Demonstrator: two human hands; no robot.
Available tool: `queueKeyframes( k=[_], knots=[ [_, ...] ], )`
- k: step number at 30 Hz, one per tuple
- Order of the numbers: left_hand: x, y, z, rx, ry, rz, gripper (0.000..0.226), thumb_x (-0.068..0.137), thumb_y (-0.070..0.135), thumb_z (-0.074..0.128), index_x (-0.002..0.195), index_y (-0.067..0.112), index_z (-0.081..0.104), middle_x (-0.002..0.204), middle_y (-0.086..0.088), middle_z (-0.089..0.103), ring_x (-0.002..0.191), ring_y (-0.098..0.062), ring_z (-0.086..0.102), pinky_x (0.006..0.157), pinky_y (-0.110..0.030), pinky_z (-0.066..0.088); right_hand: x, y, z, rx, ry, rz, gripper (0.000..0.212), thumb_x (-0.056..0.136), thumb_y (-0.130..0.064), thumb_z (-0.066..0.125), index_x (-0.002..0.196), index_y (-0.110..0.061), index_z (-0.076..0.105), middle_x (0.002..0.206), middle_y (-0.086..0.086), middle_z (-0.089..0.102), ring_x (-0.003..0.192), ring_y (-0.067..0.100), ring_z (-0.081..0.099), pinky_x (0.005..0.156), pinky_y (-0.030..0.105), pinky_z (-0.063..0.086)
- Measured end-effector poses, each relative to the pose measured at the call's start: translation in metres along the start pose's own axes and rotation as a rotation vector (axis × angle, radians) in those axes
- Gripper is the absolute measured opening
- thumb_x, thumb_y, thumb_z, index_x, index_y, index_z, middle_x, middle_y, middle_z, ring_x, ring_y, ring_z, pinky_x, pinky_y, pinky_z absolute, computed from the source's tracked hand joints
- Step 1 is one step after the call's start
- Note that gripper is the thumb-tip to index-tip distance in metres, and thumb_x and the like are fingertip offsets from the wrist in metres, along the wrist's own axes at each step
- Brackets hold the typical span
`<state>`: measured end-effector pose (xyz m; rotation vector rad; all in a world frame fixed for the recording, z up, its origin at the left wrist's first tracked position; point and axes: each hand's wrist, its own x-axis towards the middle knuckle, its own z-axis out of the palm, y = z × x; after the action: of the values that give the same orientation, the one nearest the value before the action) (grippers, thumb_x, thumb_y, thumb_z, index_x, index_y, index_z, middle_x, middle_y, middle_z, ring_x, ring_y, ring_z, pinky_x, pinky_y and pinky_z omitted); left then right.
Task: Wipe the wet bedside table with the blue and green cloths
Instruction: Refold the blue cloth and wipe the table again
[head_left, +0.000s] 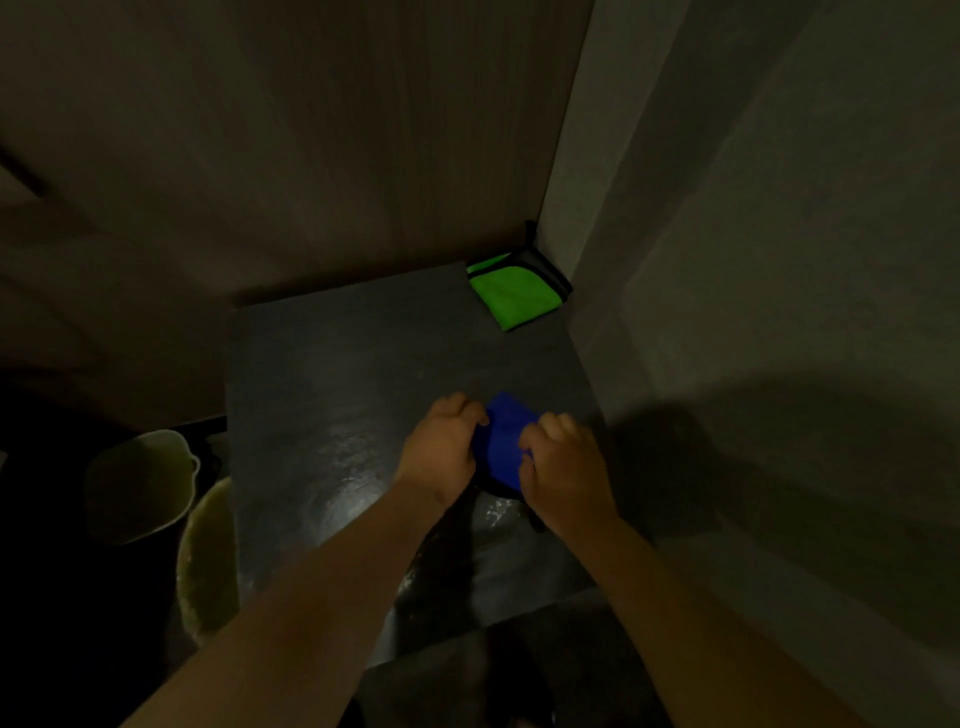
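Observation:
The dark bedside table (332, 395) fills the middle of the view, with wet sheen on its near half. A blue cloth (503, 441) lies bunched on the table's right side. My left hand (441, 447) grips its left edge with curled fingers, and my right hand (563, 467) grips its right edge. A folded green cloth (514, 296) with a dark border lies at the table's far right corner, apart from both hands.
A wooden panel (311, 156) backs the table and a pale wall (727, 260) runs close along its right side. A pale bucket (140, 483) and a round yellowish basin (205, 561) stand on the dark floor at the left.

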<state>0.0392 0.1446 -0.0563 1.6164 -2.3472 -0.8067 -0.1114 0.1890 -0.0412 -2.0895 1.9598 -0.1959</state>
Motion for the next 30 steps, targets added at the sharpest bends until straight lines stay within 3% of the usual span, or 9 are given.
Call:
queueKeyframes(
  k=[2, 3, 4, 5, 6, 8, 13, 18, 30],
  knots=[
    [0.000, 0.005, 0.004, 0.082, -0.089, 0.128, 0.054, 0.078, -0.003, 0.056, 0.131, 0.007, 0.053, 0.136, -0.014, 0.051, 0.124, -0.031, 0.048, 0.102, -0.041, 0.043, 0.002, -0.003, 0.006, 0.060, 0.027, -0.025, 0.030, 0.074, -0.015, 0.039, 0.085, -0.006, 0.066, 0.092, 0.013, 0.066, 0.083, 0.031, 0.064, 0.073, 0.037, 0.053],
    [-0.001, 0.006, 0.007, 0.123, -0.159, 0.156, 0.060, 0.082, 0.002, 0.055, 0.141, 0.008, 0.043, 0.148, -0.012, 0.040, 0.135, -0.030, 0.039, 0.112, -0.040, 0.035, 0.002, -0.006, 0.013, 0.080, -0.028, -0.041, 0.037, 0.077, -0.013, 0.039, 0.098, -0.001, 0.067, 0.108, 0.018, 0.066, 0.098, 0.035, 0.064, 0.084, 0.040, 0.054],
    [-0.002, 0.007, 0.009, 0.159, -0.233, 0.144, 0.066, 0.087, 0.006, 0.053, 0.148, 0.011, 0.030, 0.156, -0.009, 0.027, 0.144, -0.025, 0.027, 0.119, -0.034, 0.024, 0.001, -0.009, 0.020, 0.088, -0.113, -0.043, 0.042, 0.083, -0.011, 0.041, 0.118, 0.005, 0.059, 0.131, 0.023, 0.055, 0.121, 0.039, 0.053, 0.102, 0.044, 0.046],
    [-0.002, 0.006, 0.011, 0.182, -0.281, 0.127, 0.068, 0.090, 0.009, 0.050, 0.151, 0.012, 0.019, 0.159, -0.006, 0.017, 0.148, -0.020, 0.017, 0.121, -0.028, 0.014, -0.001, -0.010, 0.028, 0.071, -0.222, -0.020, 0.051, 0.089, -0.012, 0.044, 0.137, 0.005, 0.040, 0.151, 0.022, 0.032, 0.141, 0.037, 0.030, 0.118, 0.045, 0.024],
    [-0.001, 0.004, 0.012, 0.184, -0.303, 0.121, 0.069, 0.092, 0.010, 0.048, 0.152, 0.013, 0.014, 0.161, -0.005, 0.011, 0.149, -0.017, 0.011, 0.121, -0.025, 0.009, -0.002, -0.009, 0.032, 0.046, -0.323, 0.009, 0.062, 0.093, -0.016, 0.044, 0.148, 0.001, 0.019, 0.159, 0.017, 0.008, 0.148, 0.032, 0.006, 0.121, 0.040, 0.002],
    [0.003, 0.002, 0.014, 0.181, -0.328, 0.119, 0.069, 0.093, 0.009, 0.047, 0.152, 0.013, 0.012, 0.161, -0.004, 0.008, 0.150, -0.016, 0.007, 0.122, -0.025, 0.005, -0.003, -0.003, 0.037, -0.005, -0.375, 0.023, 0.073, 0.097, -0.026, 0.043, 0.150, -0.005, -0.003, 0.159, 0.010, -0.013, 0.147, 0.025, -0.014, 0.115, 0.034, -0.012],
    [0.021, 0.024, 0.017, 0.249, -0.400, 0.145, 0.067, 0.095, 0.013, 0.045, 0.152, 0.011, 0.008, 0.161, -0.005, 0.004, 0.150, -0.017, 0.003, 0.122, -0.027, 0.005, 0.005, 0.017, 0.023, 0.005, -0.367, 0.046, 0.069, 0.098, -0.027, 0.044, 0.151, -0.009, 0.004, 0.161, 0.006, -0.009, 0.148, 0.021, -0.012, 0.121, 0.035, -0.001],
    [0.026, 0.041, 0.028, 0.271, -0.437, 0.189, 0.067, 0.096, 0.013, 0.045, 0.151, 0.008, 0.008, 0.161, -0.008, 0.005, 0.150, -0.019, 0.006, 0.121, -0.027, 0.007, 0.002, 0.045, 0.012, 0.027, -0.388, 0.057, 0.063, 0.094, -0.007, 0.048, 0.149, -0.012, 0.018, 0.161, 0.001, -0.001, 0.149, 0.016, -0.004, 0.122, 0.033, 0.012],
    [-0.019, 0.059, 0.039, 0.261, -0.451, 0.228, 0.060, 0.094, 0.010, 0.046, 0.149, 0.018, 0.025, 0.160, -0.001, 0.015, 0.149, -0.013, 0.010, 0.122, -0.031, 0.005, -0.067, 0.035, 0.028, -0.014, -0.371, 0.108, 0.062, 0.095, -0.006, 0.043, 0.150, -0.014, 0.016, 0.161, 0.004, -0.008, 0.144, 0.019, -0.019, 0.117, 0.032, -0.008]
  ],
)
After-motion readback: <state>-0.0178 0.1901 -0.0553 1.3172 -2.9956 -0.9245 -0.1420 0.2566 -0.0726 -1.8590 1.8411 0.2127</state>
